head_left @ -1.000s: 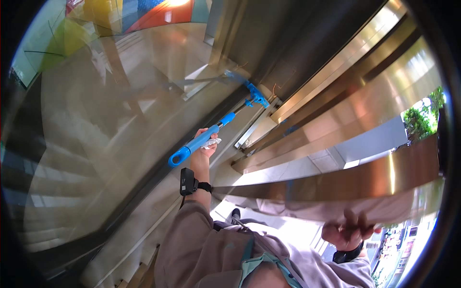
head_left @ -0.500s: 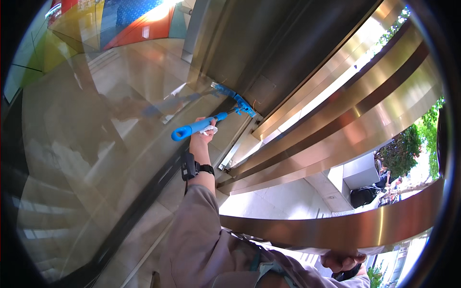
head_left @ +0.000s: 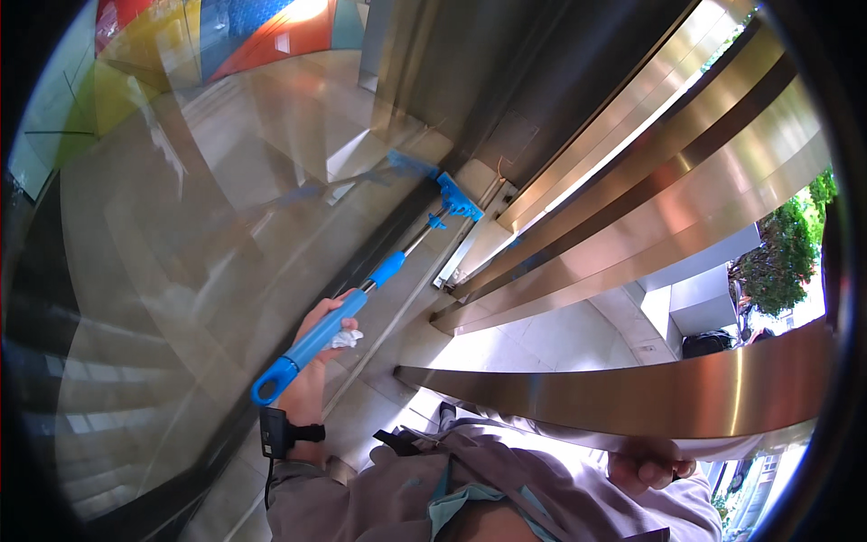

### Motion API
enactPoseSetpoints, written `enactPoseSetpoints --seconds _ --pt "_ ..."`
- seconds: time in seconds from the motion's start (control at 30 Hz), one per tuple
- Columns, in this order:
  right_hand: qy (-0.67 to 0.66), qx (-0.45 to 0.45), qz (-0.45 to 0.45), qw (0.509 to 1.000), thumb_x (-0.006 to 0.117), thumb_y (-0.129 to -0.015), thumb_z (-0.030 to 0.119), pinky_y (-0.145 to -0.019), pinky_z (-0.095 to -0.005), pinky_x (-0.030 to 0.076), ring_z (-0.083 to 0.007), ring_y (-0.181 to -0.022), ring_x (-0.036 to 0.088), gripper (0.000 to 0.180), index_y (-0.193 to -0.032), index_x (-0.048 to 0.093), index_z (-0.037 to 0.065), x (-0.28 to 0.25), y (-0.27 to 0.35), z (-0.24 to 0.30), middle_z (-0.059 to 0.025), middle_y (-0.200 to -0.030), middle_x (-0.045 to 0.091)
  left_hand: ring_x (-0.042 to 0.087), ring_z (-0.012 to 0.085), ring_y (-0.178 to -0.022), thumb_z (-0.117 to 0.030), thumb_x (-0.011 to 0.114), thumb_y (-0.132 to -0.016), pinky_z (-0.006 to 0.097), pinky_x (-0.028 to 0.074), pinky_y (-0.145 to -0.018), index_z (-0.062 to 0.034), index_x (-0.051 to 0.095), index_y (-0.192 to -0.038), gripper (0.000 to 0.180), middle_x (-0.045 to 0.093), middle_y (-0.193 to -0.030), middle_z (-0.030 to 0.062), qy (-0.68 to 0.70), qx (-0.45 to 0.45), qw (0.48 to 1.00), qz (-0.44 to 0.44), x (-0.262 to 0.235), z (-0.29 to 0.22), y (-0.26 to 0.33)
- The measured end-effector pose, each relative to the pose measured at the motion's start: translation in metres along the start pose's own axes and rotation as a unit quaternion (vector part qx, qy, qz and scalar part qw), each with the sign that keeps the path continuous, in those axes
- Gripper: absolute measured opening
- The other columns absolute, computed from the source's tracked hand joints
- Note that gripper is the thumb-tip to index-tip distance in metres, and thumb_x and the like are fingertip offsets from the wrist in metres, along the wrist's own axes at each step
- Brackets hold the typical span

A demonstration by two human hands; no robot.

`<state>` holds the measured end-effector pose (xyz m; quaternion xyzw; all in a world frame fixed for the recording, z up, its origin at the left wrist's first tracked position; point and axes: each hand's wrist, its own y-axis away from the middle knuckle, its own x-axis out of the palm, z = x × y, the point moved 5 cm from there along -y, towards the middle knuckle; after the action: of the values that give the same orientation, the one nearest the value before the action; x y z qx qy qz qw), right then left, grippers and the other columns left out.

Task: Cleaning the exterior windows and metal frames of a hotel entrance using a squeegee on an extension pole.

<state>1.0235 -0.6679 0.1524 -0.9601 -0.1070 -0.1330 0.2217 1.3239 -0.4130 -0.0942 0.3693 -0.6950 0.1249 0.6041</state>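
My left hand (head_left: 318, 341) is closed around the blue handle of a long window-cleaning tool (head_left: 312, 345), with a scrap of white cloth (head_left: 346, 339) pinched against it. The metal pole runs up and to the right to a blue head (head_left: 459, 200). The head lies on the big glass pane (head_left: 226, 226), right beside the dark frame (head_left: 470, 99). On my left wrist sits a black strapped device (head_left: 274, 432). My right hand (head_left: 643, 466) is low on the right, fingers curled, just under a curved brass-coloured band (head_left: 632, 396). The band hides part of that hand.
Several brass-coloured metal bands (head_left: 668, 181) sweep across the right half. A pale tiled floor (head_left: 551, 339) lies below, with greenery (head_left: 786, 262) at the far right. The glass reflects coloured panels (head_left: 226, 36) at the top. My grey jacket (head_left: 452, 492) fills the lower edge.
My left hand and the blue handle have dropped lower and to the left. More bare pole shows between hand and head. The head stays on the glass by the frame. My right hand keeps under the band.
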Motion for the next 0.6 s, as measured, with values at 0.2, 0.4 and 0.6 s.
enactPoseSetpoints --seconds 0.2,0.4,0.6 --pt "0.036 -0.009 -0.066 0.997 0.029 -0.088 0.027 -0.086 -0.0501 0.035 -0.0186 -0.09 0.051 0.027 -0.088 0.042 0.003 -0.007 0.002 0.009 -0.01 -0.082 0.049 0.048 0.0164 -0.052 -0.018 0.044 -0.081 0.029 0.042 -0.04 -0.0078 0.039 -0.118 0.039 0.052 -0.07 0.0093 -0.055 0.001 0.996 0.071 0.001 0.0 -0.027" --pt "0.036 -0.002 -0.052 0.998 0.029 -0.088 0.028 -0.085 -0.0501 0.035 -0.0185 -0.088 0.051 0.028 -0.087 0.042 0.003 -0.008 0.0 0.011 -0.0096 -0.081 0.049 0.047 0.0169 -0.048 -0.014 0.048 -0.076 0.027 0.041 -0.04 -0.0066 0.045 -0.099 0.025 0.048 -0.062 0.008 -0.055 -0.043 0.995 0.077 0.076 0.025 -0.054" --pt "0.036 0.0 -0.045 0.998 0.03 -0.088 0.028 -0.085 -0.0501 0.035 -0.0184 -0.087 0.051 0.028 -0.086 0.042 0.003 -0.006 -0.001 0.011 -0.0091 -0.08 0.048 0.043 0.0146 -0.044 -0.018 0.044 -0.077 0.026 0.04 -0.038 -0.0042 0.041 -0.105 0.031 0.047 -0.06 0.0059 -0.036 -0.014 0.991 0.129 0.089 0.038 0.003"
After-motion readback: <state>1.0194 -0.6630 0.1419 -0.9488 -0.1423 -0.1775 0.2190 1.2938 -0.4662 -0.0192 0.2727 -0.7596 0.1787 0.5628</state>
